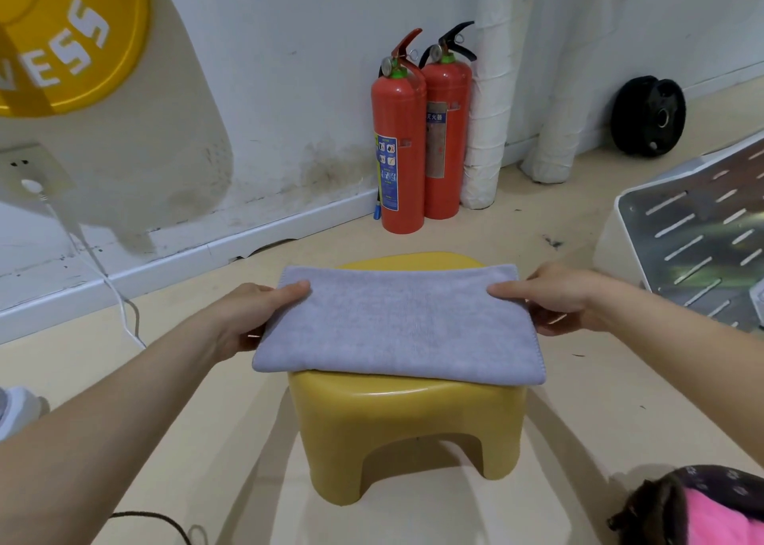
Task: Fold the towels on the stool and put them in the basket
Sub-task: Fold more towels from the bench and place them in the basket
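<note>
**Grey towel held flat over the yellow stool, both hands on it**

Far left on the wall there's a round yellow sign (62, 35) with white letters, and below it a wall socket (31, 168) with a white cable (103, 271) trailing down to the floor.

Now the left hand (252, 317): thumb laid on top of the towel (397, 325), fingers tucked underneath, so the grip is holding the towel's left edge. The towel is a grey, folded rectangle lying flat across the top of the yellow stool (405, 428). It overhangs the seat on both sides and along the near edge.

Behind the stool, two red fire extinguishers (399, 139) stand side by side against the wall. Just to their right are white wrapped pipes (483, 110).

Across to the right hand (562, 296), and it's a mirror picture: thumb on top, fingers below, the grip holding the towel's right edge.

Further right, a black weight plate (648, 116) leans at the wall. The white basket (616, 246), with its slotted walls, sits on the floor near the stool, on its right. Bottom right corner shows something pink and dark (711, 511); what it is, I can't tell.
</note>
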A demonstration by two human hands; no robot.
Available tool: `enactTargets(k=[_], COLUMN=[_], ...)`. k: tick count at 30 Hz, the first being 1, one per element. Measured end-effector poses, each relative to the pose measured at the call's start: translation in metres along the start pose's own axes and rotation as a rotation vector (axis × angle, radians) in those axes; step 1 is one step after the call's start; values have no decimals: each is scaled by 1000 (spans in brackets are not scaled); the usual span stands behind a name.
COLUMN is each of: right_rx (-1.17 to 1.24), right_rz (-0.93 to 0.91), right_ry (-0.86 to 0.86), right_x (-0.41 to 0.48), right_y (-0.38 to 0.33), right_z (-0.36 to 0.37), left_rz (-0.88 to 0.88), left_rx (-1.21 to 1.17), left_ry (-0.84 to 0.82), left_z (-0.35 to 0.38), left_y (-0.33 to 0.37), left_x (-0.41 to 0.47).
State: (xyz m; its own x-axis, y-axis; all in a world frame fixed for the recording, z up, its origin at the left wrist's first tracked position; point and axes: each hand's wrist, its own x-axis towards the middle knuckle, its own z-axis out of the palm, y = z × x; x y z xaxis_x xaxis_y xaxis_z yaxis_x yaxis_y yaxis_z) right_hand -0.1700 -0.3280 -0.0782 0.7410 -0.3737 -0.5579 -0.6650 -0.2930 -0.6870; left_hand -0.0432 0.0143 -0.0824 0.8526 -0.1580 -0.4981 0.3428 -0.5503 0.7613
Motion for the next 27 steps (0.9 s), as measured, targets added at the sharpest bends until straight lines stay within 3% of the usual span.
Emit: enactTargets(k=[2, 5, 8, 11, 14, 16, 21, 25, 27], right_rx=[6, 31, 36, -1, 70, -6, -428, -434, -297], right_rz=[-6, -56, -218, -307, -212, -186, -398, -346, -238], right_ry=[-31, 24, 240, 431, 313, 287, 538, 488, 396], right_x=[-6, -6, 3, 9, 10, 9, 4, 7, 6], right_y=[-4, -9, -11, -10, -8, -6, 12, 12, 5], right_z=[-4, 1, 13, 20, 18, 18, 31, 29, 22], left_rz=[32, 174, 317, 392, 469, 511, 443, 461, 407], left_rx=[20, 51, 152, 203, 225, 252, 340, 460, 397], left_ry=[-45, 67, 256, 325, 320, 289, 298, 367, 361], left_z=[-1, 7, 18, 28, 29, 27, 29, 34, 34], left_y=[-4, -5, 1, 1, -3, -6, -11, -8, -4], left_x=[-5, -10, -14, -16, -19, -19, -17, -20, -22])
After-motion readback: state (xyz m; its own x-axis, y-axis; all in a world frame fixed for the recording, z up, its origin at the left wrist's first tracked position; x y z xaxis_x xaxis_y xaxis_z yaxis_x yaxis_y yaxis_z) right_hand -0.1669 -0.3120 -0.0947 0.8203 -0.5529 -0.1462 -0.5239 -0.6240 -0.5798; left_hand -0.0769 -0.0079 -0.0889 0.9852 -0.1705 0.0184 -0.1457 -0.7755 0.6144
